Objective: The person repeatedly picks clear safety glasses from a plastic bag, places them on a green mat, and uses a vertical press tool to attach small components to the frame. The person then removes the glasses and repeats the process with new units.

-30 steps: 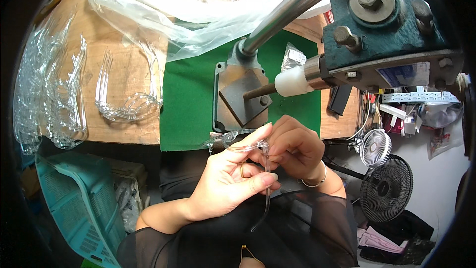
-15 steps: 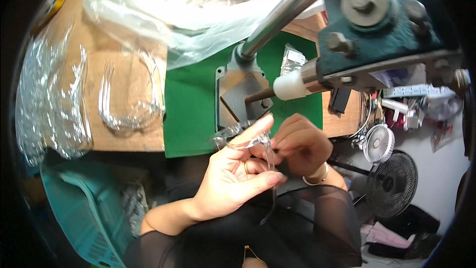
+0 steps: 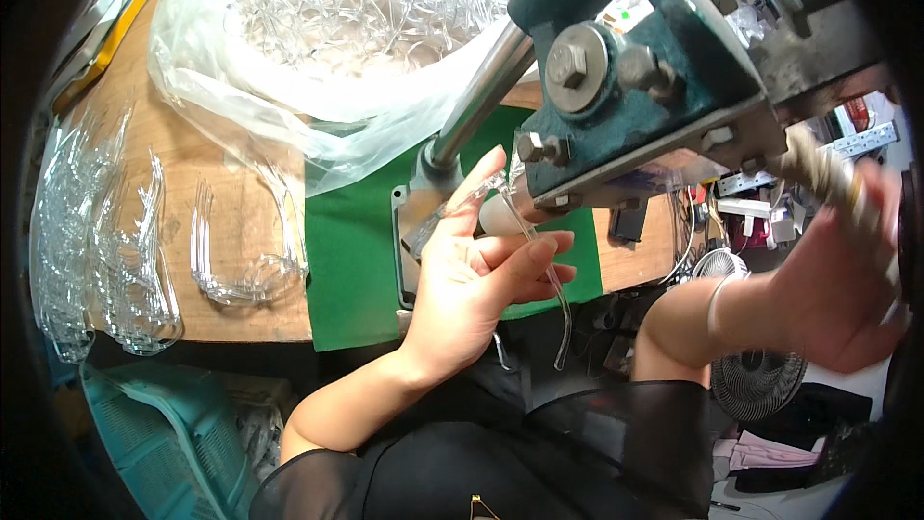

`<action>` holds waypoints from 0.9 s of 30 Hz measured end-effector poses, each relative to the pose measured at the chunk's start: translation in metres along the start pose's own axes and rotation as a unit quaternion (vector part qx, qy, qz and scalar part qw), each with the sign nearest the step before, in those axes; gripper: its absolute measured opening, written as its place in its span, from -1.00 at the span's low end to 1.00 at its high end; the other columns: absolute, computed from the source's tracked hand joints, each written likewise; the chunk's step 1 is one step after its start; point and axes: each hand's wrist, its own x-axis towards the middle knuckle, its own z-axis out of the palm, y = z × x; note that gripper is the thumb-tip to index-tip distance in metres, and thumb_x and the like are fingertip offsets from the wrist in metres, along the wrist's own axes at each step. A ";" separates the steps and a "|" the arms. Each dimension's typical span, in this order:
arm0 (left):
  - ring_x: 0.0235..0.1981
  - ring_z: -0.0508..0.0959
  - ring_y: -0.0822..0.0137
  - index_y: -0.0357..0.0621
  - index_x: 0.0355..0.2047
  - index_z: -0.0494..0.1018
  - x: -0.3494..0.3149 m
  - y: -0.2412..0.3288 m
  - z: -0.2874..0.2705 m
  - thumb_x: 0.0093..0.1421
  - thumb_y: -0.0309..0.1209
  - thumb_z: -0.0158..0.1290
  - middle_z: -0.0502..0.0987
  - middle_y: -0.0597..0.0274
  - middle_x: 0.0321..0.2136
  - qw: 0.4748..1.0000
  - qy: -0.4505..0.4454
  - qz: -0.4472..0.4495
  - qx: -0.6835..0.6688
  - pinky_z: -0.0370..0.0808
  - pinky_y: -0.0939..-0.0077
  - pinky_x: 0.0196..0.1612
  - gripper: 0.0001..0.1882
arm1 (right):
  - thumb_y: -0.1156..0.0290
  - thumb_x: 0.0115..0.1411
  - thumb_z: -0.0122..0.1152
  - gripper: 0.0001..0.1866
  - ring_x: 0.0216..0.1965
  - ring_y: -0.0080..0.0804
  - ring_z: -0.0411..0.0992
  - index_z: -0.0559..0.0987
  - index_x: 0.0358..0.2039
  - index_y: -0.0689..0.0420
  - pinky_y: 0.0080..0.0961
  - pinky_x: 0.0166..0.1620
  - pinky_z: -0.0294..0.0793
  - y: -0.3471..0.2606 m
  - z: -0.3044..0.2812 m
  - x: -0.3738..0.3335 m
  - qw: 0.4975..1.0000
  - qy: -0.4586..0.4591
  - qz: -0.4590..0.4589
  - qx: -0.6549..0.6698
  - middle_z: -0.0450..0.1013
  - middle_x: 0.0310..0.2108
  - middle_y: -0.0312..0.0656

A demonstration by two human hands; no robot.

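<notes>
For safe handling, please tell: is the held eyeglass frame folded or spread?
Spread, on one side: a clear temple extends from the frame past the left hand. The other is mostly hidden.

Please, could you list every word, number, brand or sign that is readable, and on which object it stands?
No text can be read.
Bolt head on the green press: any marks too small to read.
Clear glasses frame in the left hand: no lettering visible.
</notes>
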 end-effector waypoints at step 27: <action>-0.09 0.43 0.34 -0.22 0.10 0.23 -0.027 0.003 -0.033 0.01 -0.54 0.12 0.10 0.03 0.15 0.884 -0.029 0.283 0.371 0.38 0.40 -0.02 -0.40 | 0.49 -0.01 0.22 -0.69 -0.19 -0.19 0.38 0.50 -0.20 0.23 -0.39 -0.15 0.41 0.102 -0.020 -0.238 0.796 -0.207 0.308 -0.479 0.41 -0.16 -0.09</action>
